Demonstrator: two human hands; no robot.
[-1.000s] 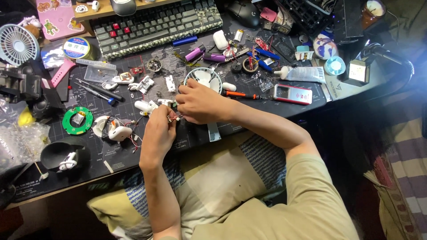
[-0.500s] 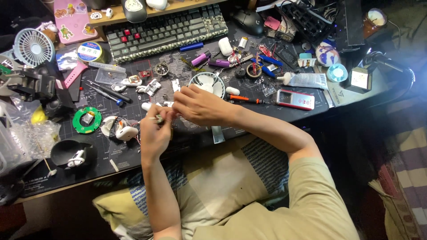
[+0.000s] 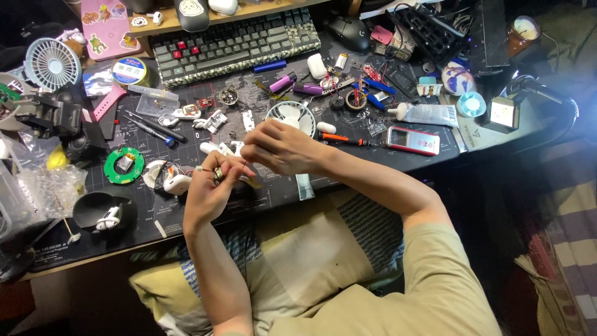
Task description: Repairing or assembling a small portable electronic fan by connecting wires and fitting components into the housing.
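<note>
Both hands meet above the desk: left hand (image 3: 208, 190) pinching a small part (image 3: 217, 175), right hand (image 3: 280, 147) arched over.

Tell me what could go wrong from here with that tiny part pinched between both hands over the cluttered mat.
1. The small wired part is held by fingertips of the left hand and right hand; a slip could drop it among the loose bits on the dark mat.
2. Its thin wires look fragile; pulling apart might snap them.
3. The right forearm lies close to the orange-handled screwdriver, which a sweep could knock.
</note>
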